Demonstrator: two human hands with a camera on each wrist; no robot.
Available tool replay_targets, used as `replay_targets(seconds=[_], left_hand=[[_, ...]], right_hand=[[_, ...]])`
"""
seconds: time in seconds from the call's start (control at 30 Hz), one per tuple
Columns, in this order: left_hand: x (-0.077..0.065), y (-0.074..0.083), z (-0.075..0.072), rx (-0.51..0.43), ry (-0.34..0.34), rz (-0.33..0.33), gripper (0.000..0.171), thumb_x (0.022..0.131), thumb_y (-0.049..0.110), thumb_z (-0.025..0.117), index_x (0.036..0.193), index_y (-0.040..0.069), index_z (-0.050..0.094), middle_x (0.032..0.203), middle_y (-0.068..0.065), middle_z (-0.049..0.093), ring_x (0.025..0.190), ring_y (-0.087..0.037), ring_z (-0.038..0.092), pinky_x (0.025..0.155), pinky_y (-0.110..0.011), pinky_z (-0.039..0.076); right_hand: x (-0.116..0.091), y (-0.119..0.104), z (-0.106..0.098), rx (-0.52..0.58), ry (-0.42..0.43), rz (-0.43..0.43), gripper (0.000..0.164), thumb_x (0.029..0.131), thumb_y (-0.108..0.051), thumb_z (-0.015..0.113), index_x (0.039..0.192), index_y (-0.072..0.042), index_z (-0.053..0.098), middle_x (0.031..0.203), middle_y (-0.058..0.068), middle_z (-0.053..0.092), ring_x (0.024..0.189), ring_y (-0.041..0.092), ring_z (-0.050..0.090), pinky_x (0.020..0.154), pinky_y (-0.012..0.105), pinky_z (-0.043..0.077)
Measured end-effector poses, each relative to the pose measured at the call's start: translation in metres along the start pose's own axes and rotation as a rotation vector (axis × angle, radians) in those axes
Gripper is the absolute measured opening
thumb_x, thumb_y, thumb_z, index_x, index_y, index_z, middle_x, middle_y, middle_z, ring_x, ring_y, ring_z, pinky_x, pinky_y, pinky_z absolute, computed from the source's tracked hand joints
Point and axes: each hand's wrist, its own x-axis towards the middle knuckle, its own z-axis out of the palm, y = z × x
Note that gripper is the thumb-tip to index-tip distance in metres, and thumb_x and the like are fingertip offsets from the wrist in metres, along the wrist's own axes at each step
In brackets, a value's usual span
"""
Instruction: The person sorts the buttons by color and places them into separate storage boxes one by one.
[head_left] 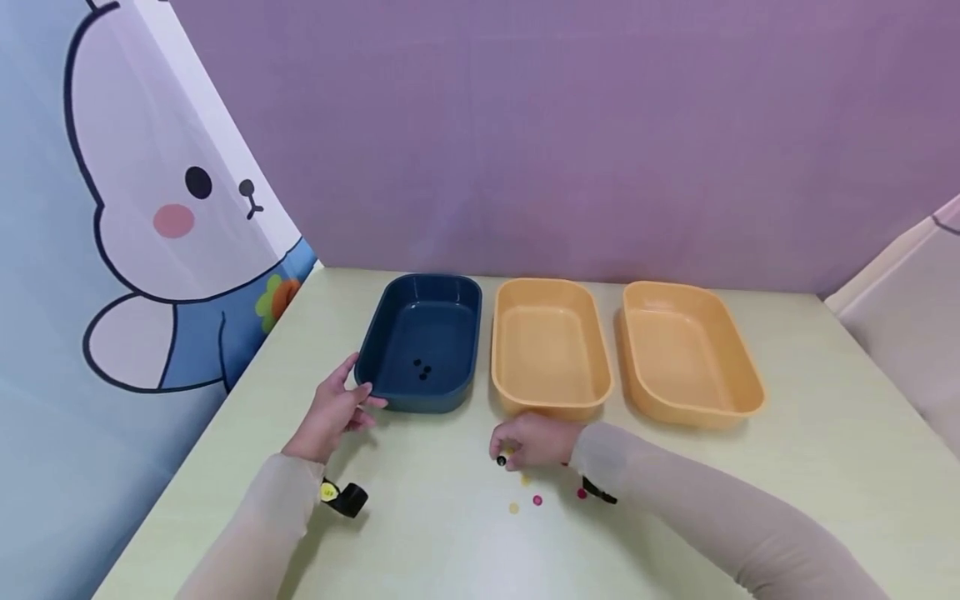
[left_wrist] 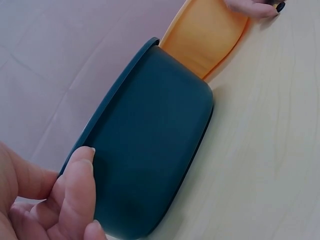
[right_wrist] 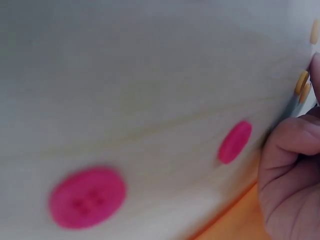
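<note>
My left hand (head_left: 335,410) grips the near left corner of a dark blue plastic tray (head_left: 423,403). In the left wrist view, the thumb lies at the rim and the curled fingers (left_wrist: 79,192) press against the outer wall. Three black buttons (head_left: 423,376) lie on that tray's floor. Low over the table, in front of the middle tray, my right hand (head_left: 542,440) pinches a black button (head_left: 502,460) at its fingertips. Close beneath and beside this hand lie yellow buttons (head_left: 513,507) and pink buttons (head_left: 537,500); a pink button (right_wrist: 87,197) shows its holes in the right wrist view.
A yellow tray (head_left: 551,403) stands in the middle, right of the blue one, and another yellow tray (head_left: 693,414) stands farther right. Behind them rises a purple cloth wall (head_left: 562,150). A printed curtain (head_left: 45,350) borders the pale table (head_left: 420,533) on the left.
</note>
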Motion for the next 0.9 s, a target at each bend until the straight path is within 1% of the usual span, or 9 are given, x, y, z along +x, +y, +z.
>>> replay_targets(seconds=[0.2,0.37,0.47,0.67,0.9], left_hand=[[-0.0021,0.0006,-0.0003,-0.027,-0.006,0.001,0.064,0.103,0.011,0.041,0.155,0.016,0.004,0.079,-0.001,0.071,0.048,-0.013,0.057,0.054,-0.024,0.041],[-0.0029,-0.0012,0.0003,-0.041,-0.014,0.002,0.065,0.103,0.013,0.041,0.156,0.019,0.002,0.079,0.001,0.071,0.049,-0.011,0.058,0.056,-0.025,0.04],[-0.0032,-0.0015,0.0004,-0.04,-0.015,-0.002,0.065,0.104,0.014,0.04,0.156,0.021,0.002,0.079,0.002,0.071,0.05,-0.011,0.058,0.058,-0.026,0.041],[-0.0043,-0.0026,-0.0001,-0.038,-0.017,0.0,0.066,0.104,0.015,0.041,0.155,0.022,0.001,0.081,0.002,0.071,0.05,-0.011,0.057,0.06,-0.027,0.043],[-0.0024,-0.0049,0.0,-0.044,-0.03,0.022,0.065,0.104,0.014,0.04,0.155,0.019,0.0,0.081,0.003,0.071,0.05,-0.01,0.057,0.059,-0.024,0.044]], right_hand=[[0.0011,-0.0051,-0.0014,-0.012,-0.014,0.019,0.014,0.085,-0.008,0.072,0.092,-0.019,0.067,0.091,-0.013,0.066,0.083,0.005,0.054,0.085,0.027,0.047],[-0.0015,-0.0054,-0.0008,-0.015,-0.012,0.024,0.013,0.087,-0.009,0.07,0.091,-0.021,0.068,0.09,-0.015,0.064,0.084,0.004,0.053,0.087,0.026,0.046],[-0.003,-0.0053,-0.0001,-0.017,-0.007,0.013,0.013,0.087,-0.008,0.069,0.09,-0.02,0.067,0.088,-0.013,0.064,0.083,0.004,0.053,0.085,0.025,0.046],[-0.0058,-0.0053,0.0014,-0.062,0.002,0.002,0.012,0.088,-0.008,0.069,0.092,-0.019,0.064,0.087,-0.01,0.063,0.077,0.004,0.051,0.076,0.021,0.045],[-0.0074,-0.0053,0.0023,-0.104,0.017,-0.016,0.013,0.087,-0.007,0.069,0.09,-0.018,0.062,0.082,-0.012,0.059,0.073,0.004,0.049,0.072,0.02,0.043]])
